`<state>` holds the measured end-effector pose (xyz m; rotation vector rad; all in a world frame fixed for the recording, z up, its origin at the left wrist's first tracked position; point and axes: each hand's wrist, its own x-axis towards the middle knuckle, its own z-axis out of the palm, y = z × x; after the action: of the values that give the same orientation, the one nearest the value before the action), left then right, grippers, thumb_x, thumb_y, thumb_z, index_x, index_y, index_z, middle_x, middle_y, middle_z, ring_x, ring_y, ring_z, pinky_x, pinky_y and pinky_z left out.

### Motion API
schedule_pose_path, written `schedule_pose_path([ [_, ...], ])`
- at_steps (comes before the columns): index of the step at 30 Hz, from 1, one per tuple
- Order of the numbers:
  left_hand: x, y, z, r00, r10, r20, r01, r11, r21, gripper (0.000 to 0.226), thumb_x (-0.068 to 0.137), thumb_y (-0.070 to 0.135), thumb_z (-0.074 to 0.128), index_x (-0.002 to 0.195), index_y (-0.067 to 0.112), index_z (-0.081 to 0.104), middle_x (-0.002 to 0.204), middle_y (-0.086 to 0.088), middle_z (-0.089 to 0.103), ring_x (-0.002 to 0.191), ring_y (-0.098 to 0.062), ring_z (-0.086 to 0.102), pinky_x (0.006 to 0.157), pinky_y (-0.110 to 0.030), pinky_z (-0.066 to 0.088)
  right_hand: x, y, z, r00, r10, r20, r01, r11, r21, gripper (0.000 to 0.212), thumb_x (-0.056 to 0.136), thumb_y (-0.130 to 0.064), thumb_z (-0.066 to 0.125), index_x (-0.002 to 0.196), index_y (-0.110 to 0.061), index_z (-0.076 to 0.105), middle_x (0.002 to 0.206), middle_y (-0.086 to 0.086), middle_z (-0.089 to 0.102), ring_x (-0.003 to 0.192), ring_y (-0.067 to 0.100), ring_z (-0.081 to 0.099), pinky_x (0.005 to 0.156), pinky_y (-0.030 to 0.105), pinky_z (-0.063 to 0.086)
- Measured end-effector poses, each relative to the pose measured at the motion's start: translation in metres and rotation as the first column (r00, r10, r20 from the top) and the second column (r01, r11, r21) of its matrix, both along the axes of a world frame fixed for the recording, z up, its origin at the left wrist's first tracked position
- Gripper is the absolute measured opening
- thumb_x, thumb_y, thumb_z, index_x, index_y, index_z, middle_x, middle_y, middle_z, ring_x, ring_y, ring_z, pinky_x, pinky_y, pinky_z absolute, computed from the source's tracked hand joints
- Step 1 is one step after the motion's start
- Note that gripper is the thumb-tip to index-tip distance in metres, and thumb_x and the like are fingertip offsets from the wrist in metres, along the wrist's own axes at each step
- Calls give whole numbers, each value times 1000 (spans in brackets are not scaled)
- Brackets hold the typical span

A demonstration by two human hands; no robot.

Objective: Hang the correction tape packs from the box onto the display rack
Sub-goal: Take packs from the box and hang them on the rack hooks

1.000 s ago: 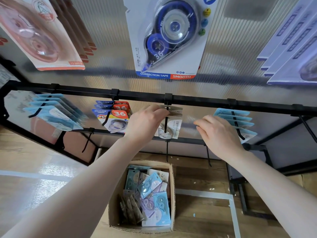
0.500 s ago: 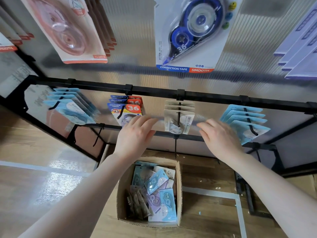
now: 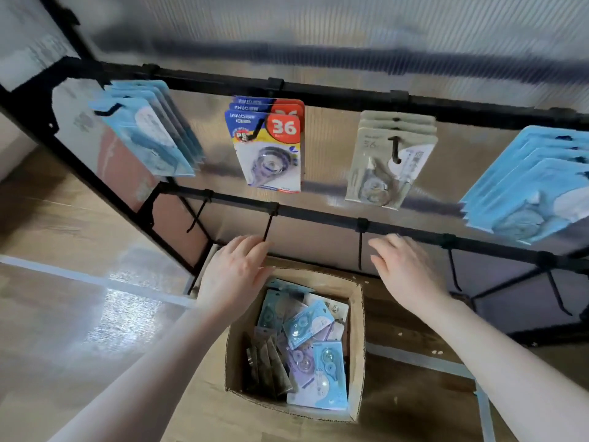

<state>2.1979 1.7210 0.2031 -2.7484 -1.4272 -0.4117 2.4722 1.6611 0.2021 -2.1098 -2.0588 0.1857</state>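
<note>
Display rack (image 3: 318,95): black frame, two horizontal bars, above and beyond both hands. Four groups of packs hang from the upper bar: light blue packs (image 3: 153,132) far up-left of the left hand, "36" packs (image 3: 271,145) directly above the left hand, grey packs (image 3: 387,161) above the gap between the hands, more blue packs (image 3: 535,186) up-right of the right hand. Cardboard box (image 3: 358,346) on the floor, below and between the hands, open, holding loose correction tape packs (image 3: 306,327). Left hand (image 3: 234,275): fingers relaxed, holding nothing, just over the box's far-left corner. Right hand (image 3: 404,271): fingers extended, holding nothing, right of the box.
</note>
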Motion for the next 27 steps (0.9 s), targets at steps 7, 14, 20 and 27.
schedule_pose_path([
  [7,-26,-22,-146,989,118,-86,-126,987,-98,47,71,30,79,111,10,66,112,-8,66,105,-29,62,79,-42,53,-27,-8,-127,1000,18,-5,-19,999,-39,33,97,-23,47,129,-16,54,137,4,43,115,25,51,91,34,45],
  [14,-33,-26,-264,982,116,-146,-140,976,-169,60,64,34,83,116,10,63,117,-11,63,108,-31,60,82,-44,53,-34,-3,-224,974,200,102,-219,950,223,24,72,-3,76,94,-8,70,96,8,65,85,29,64,65,36,53],
  [20,-27,-9,-326,979,38,-198,-71,985,-160,63,86,41,61,140,14,41,145,-8,40,135,-26,35,108,-38,31,-32,11,-293,971,180,159,-201,972,126,22,81,-10,70,103,-10,68,96,7,64,87,29,63,70,37,51],
  [27,-27,14,-365,959,-14,-284,-77,948,-308,65,92,44,50,146,17,23,151,-4,24,137,-22,24,108,-32,31,-38,22,-325,968,145,207,-124,986,-113,30,99,-31,37,123,-20,51,117,0,52,112,21,48,87,34,42],
])
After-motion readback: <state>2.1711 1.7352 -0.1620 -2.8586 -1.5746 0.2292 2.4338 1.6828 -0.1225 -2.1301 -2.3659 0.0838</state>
